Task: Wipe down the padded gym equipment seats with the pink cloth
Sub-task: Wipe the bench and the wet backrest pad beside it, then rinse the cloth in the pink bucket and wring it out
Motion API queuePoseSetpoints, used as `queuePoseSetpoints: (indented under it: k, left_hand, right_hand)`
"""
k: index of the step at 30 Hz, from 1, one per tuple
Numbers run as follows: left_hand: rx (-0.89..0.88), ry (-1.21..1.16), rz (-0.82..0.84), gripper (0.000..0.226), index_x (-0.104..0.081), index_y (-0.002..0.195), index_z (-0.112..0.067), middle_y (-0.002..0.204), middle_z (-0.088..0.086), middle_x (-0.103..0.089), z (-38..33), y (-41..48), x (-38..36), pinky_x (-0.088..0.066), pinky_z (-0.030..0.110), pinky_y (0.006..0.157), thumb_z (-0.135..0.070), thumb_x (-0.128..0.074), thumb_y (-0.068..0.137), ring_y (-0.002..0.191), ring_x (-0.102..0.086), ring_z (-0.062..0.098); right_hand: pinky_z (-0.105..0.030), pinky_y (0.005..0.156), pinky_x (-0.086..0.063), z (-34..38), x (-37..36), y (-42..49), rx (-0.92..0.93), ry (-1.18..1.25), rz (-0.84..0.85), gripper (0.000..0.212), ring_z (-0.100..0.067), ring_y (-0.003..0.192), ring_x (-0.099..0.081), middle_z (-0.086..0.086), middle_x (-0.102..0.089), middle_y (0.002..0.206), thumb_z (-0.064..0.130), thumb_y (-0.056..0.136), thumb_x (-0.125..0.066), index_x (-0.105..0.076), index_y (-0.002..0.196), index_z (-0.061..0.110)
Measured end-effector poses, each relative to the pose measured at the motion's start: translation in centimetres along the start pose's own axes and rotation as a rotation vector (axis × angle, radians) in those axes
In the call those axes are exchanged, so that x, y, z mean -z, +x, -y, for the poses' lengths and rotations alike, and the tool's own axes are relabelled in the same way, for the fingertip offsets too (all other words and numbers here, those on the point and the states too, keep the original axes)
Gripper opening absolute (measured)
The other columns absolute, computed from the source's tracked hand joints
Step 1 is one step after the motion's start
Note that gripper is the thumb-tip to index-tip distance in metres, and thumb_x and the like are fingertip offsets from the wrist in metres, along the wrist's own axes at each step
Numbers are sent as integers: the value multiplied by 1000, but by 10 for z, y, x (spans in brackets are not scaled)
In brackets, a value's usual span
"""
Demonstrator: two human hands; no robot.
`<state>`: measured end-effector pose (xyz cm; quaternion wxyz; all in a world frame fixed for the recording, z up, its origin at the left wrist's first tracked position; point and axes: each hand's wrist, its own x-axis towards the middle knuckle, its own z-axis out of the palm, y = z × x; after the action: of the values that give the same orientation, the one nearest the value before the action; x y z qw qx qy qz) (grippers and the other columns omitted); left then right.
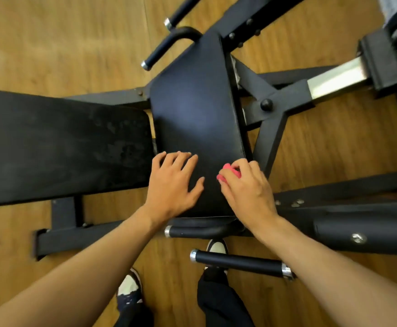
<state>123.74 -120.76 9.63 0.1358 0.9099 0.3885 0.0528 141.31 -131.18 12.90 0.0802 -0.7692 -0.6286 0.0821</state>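
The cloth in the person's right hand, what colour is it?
Pink. The cloth is bunched under the right hand on the black seat pad, seen in the head view.

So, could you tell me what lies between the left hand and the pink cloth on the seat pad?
In the head view, only bare black seat pad lies between the left hand, resting flat, and the pink cloth gripped by the right hand.

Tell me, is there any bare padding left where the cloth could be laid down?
Yes. The upper stretch of the centre seat pad is bare, bordered by the curved handle above and the frame beside it. The long pad beyond the left hand is bare too. The near end is crowded: both hands rest there, the right hand gripping the pink cloth.
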Motion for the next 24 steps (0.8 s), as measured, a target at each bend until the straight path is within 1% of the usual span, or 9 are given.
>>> queuePoseSetpoints:
  k: [2, 4, 7, 10, 13, 16, 18, 21, 24]
  left_hand:
    - [31, 36, -9, 58, -67, 132, -12, 129, 6, -69, 15, -20, 45, -40, 52, 108, -53, -51, 95, 120, -62, 28]
    - [97, 88, -17, 56, -69, 129, -12, 124, 6, -71, 32, -45, 93, -41, 54, 108, -53, -52, 94, 115, -65, 28]
    - [303, 181, -16, 60, -69, 131, -16, 124, 5, -72, 60, -88, 168, -41, 55, 110, -56, -45, 94, 115, -66, 28]
    - [521, 207, -76, 62, -71, 130, -18, 122, 3, -74, 86, -142, 248, -44, 54, 108, -60, -41, 95, 113, -68, 27]
    - [680, 254, -173, 59, -73, 127, -18, 115, 4, -75, 118, -208, 324, -50, 52, 100, -59, -42, 96, 104, -69, 27]
    - [823, 320, -232, 57, -74, 122, -17, 108, 6, -75, 160, -284, 388, -53, 48, 88, -55, -42, 96, 94, -70, 30]
    - [911, 347, -257, 53, -74, 117, -17, 103, 7, -75, 188, -334, 426, -54, 45, 79, -54, -44, 93, 88, -70, 31]
    - [1005, 377, -310, 50, -75, 108, -18, 94, 8, -73, 226, -417, 472, -53, 42, 70, -54, -45, 89, 78, -70, 31]
    - [1077, 407, -338, 51, -75, 103, -18, 90, 7, -72, 259, -498, 506, -53, 41, 68, -55, -42, 91, 74, -69, 30]
  right_hand:
    - [-36, 66, -52, 36, 19, 19, -8, 50, -39, 21, -23, 89, -52, -5, -55, 100, 35, 98, -58, -67, 100, 16]
    - [-33, 64, -48, 80, 41, 33, -6, 79, -53, 22, -22, 84, -51, -3, -53, 96, 38, 96, -59, -66, 91, 18]
    - [-30, 65, -51, 160, 76, 52, 81, 83, -23, 23, -18, 84, -54, -1, -55, 97, 37, 98, -56, -68, 91, 19]
    - [-29, 63, -53, 262, 116, 68, 250, 73, -14, 24, -16, 82, -55, -1, -58, 95, 38, 99, -54, -68, 92, 21]
    - [-29, 60, -51, 376, 156, 76, 431, 46, -28, 24, -18, 83, -58, -2, -60, 94, 40, 99, -54, -69, 93, 21]
    - [-34, 65, -52, 487, 191, 68, 601, 28, -29, 27, -22, 93, -60, -4, -61, 103, 40, 101, -49, -68, 101, 20]
    - [-35, 67, -50, 556, 208, 55, 713, 32, -25, 28, -25, 96, -58, -5, -60, 104, 40, 102, -47, -65, 102, 19]
    - [-35, 61, -50, 657, 220, 22, 840, 31, -51, 26, -25, 91, -58, -5, -60, 98, 39, 100, -51, -66, 96, 18]
    - [-33, 52, -45, 751, 216, -7, 918, 43, -90, 22, -27, 81, -61, -7, -62, 87, 36, 93, -61, -69, 85, 17]
